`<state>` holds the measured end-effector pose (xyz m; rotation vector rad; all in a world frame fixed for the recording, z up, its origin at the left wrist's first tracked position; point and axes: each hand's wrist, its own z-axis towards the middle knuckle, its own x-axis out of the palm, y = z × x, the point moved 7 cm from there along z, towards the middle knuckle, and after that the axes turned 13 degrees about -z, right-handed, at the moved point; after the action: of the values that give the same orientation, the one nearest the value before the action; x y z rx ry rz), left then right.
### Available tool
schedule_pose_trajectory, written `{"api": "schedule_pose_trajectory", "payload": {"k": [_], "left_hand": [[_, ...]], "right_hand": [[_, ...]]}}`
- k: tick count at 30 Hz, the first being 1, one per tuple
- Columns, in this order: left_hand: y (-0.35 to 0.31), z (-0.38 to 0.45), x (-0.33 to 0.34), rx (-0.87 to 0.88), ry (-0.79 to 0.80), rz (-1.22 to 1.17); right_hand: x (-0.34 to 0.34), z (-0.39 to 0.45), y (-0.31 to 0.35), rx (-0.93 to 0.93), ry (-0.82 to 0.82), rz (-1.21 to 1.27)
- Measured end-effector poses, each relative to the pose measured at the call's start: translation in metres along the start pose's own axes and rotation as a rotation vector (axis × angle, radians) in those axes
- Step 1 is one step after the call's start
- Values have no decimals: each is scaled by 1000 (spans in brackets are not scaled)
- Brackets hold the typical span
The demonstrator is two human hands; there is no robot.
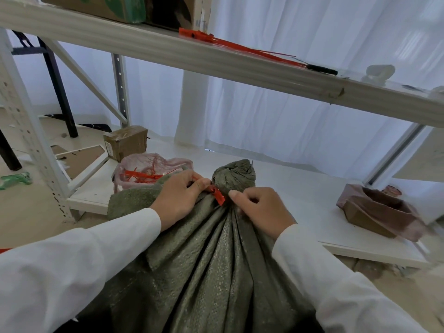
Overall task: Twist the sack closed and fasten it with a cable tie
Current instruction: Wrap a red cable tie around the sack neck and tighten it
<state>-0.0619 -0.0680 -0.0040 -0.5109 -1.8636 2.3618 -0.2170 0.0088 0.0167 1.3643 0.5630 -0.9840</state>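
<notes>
A green woven sack (209, 255) fills the lower middle, its neck gathered and twisted into a bunched top (234, 175). A red cable tie (217, 193) sits around the neck, its flat tag end pointing down toward me. My left hand (179, 197) pinches the tie's head with thumb and fingers on the left of the neck. On the right side, my right hand (260, 209) has its fingers closed against the neck; the part of the tie under it is hidden.
A pink plastic bag (153, 164) with several loose red ties lies behind the sack on the low white shelf (300, 195). More red ties (240, 48) lie on the upper shelf beam. A taped brown box (126, 141) stands at left, a brown open carton (377, 210) at right.
</notes>
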Motion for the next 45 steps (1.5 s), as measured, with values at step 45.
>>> {"api": "schedule_pose_trajectory", "payload": {"k": [45], "left_hand": [[-1,-19,1,294,215,401]], "right_hand": [[25,12,10,119,90,123]]}}
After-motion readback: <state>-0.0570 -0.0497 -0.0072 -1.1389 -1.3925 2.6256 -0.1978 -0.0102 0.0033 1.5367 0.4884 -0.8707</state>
